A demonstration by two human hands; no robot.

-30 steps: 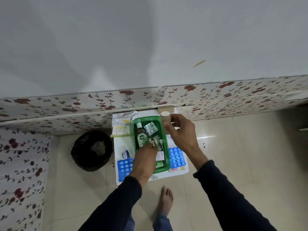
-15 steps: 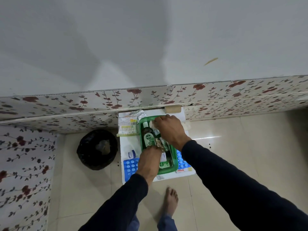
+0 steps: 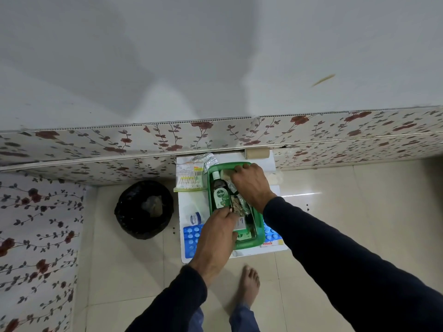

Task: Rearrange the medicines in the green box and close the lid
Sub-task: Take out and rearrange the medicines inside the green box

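Observation:
The green box (image 3: 260,232) sits open on a small white table (image 3: 187,204). A green Dettol bottle (image 3: 220,191) lies along its left side, with blister strips (image 3: 238,206) and a white packet beside it. My right hand (image 3: 250,184) reaches into the far end of the box and is shut on a tan bandage roll (image 3: 225,174). My left hand (image 3: 215,236) rests on the box's near left, fingertips touching the bottle's base and the strips; what it grips is hidden.
A cotton-swab pack (image 3: 189,180), foil packets (image 3: 203,159) and a second tan roll (image 3: 256,153) lie at the table's far edge. Blue blister sheets (image 3: 190,238) flank the box, by a small white-blue jar (image 3: 195,218). A black bin (image 3: 143,208) stands left; my bare foot (image 3: 249,286) below.
My right hand carried the tan roll from above the box's far right corner down into the far end of the box. My left hand stayed on the box's near left.

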